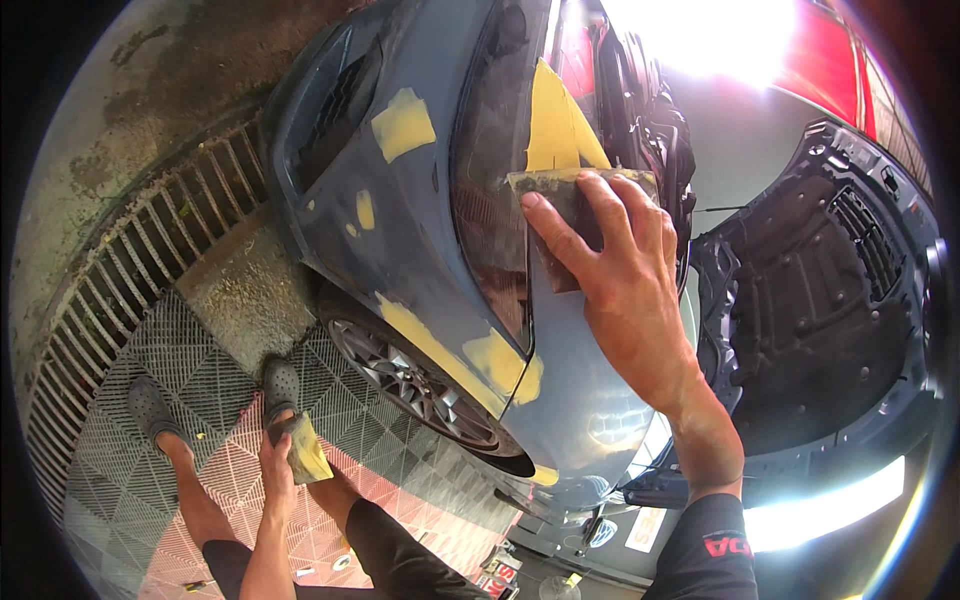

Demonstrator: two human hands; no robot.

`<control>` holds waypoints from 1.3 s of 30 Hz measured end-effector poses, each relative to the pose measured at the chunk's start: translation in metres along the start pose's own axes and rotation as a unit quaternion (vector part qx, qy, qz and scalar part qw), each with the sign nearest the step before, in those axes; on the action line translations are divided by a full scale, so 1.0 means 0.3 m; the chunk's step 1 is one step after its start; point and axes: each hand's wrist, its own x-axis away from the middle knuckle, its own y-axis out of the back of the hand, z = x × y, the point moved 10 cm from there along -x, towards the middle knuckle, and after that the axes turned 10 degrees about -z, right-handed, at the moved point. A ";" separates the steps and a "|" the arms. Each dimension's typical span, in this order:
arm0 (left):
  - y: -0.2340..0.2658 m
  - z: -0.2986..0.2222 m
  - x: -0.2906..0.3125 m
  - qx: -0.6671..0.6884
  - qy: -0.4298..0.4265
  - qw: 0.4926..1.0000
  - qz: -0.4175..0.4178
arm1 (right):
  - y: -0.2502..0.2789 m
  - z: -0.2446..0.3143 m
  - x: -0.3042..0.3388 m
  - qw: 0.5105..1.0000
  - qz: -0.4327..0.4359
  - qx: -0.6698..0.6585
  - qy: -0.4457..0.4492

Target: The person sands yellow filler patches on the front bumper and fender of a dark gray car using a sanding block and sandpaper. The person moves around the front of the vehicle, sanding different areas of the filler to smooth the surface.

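My right hand (640,290) presses a flat, dark, putty-smeared spreader (565,225) against the grey car's body, fingers spread over its upper edge and thumb side. Just beyond that edge lies a smooth layer of wet-looking yellow filler (552,120), beside the dark headlight (492,200). Lower down at the left, my left hand (277,478) grips a second flat spreader (310,452) with yellow filler along one side. More filler patches show on the bumper (404,125) and along the wheel arch (430,345).
The car's wheel (405,370) sits below the fender. A dark hood panel (820,280) stands at the right. A metal drain grate (160,225) curves along the left, beside plastic lattice floor tiles (175,345). My feet in grey clogs (152,405) stand on the tiles.
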 end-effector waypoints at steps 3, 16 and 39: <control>0.011 0.022 -0.004 -0.008 0.005 1.000 -0.004 | -0.008 0.020 0.046 1.000 0.005 0.006 0.005; 0.001 0.038 -0.023 -0.001 0.007 1.000 -0.004 | 0.145 -0.077 -0.048 0.993 -0.104 0.019 0.048; 0.014 0.002 -0.062 -0.001 0.002 1.000 -0.017 | -0.001 -0.189 -0.315 0.993 -0.091 -0.020 0.074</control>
